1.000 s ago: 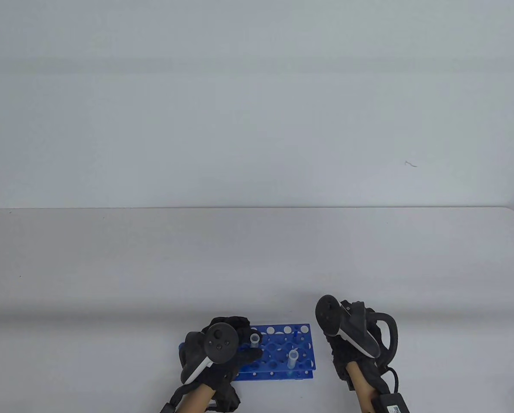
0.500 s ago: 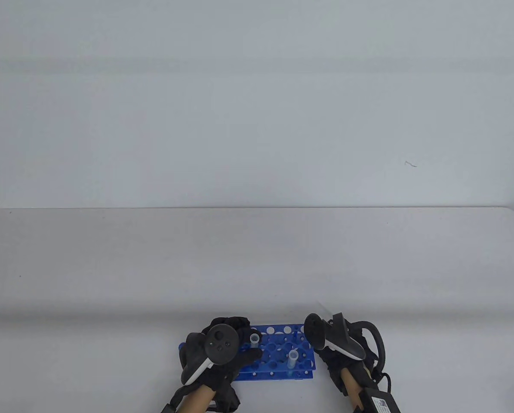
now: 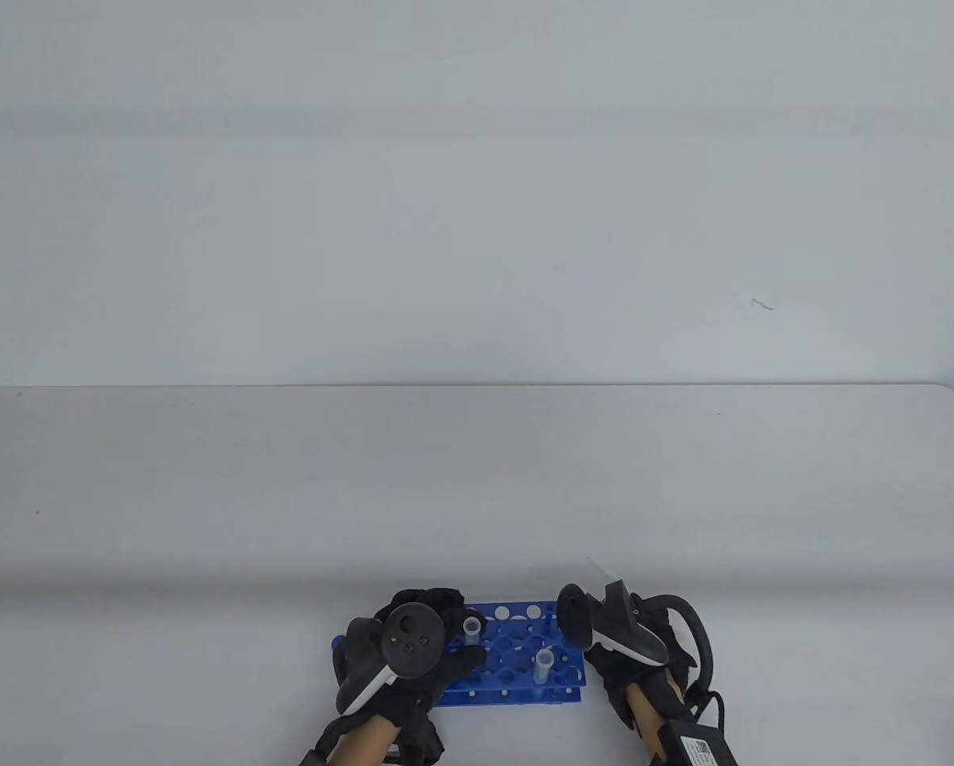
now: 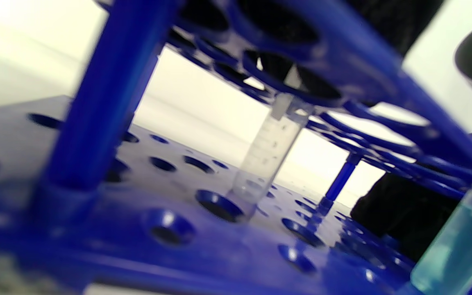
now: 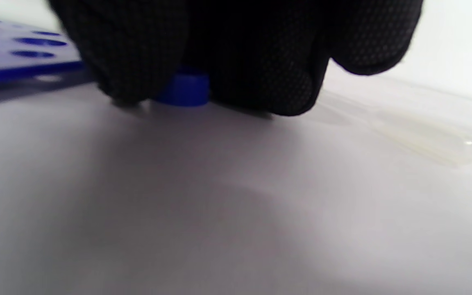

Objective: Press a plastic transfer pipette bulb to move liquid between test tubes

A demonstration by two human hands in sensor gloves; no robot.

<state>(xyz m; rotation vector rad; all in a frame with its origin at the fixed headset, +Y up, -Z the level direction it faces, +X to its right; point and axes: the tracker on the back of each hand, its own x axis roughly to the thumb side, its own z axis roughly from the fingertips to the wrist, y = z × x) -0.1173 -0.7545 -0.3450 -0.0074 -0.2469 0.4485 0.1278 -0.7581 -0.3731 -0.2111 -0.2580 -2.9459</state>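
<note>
A blue tube rack (image 3: 516, 666) stands at the table's near edge. It holds an empty clear tube (image 3: 472, 627) and a second tube (image 3: 544, 661); the left wrist view shows the empty tube (image 4: 268, 151) and a tube with pale blue liquid (image 4: 457, 246). My left hand (image 3: 453, 636) grips the rack's left end. My right hand (image 3: 608, 661) is low on the table just right of the rack. Its fingers (image 5: 260, 61) close around a small blue cap (image 5: 184, 88) that sits on the table. A clear pipette (image 5: 424, 139) lies on the table beside that hand, untouched.
The white table (image 3: 477, 495) runs wide and bare behind the rack, up to a pale wall. The pipette's thin tip (image 3: 598, 568) pokes out just behind my right hand. A cable and a small box (image 3: 696, 746) hang at my right forearm.
My right hand has moved left and down, from off to the rack's right to the table next to its right end. My left hand and the rack have stayed put.
</note>
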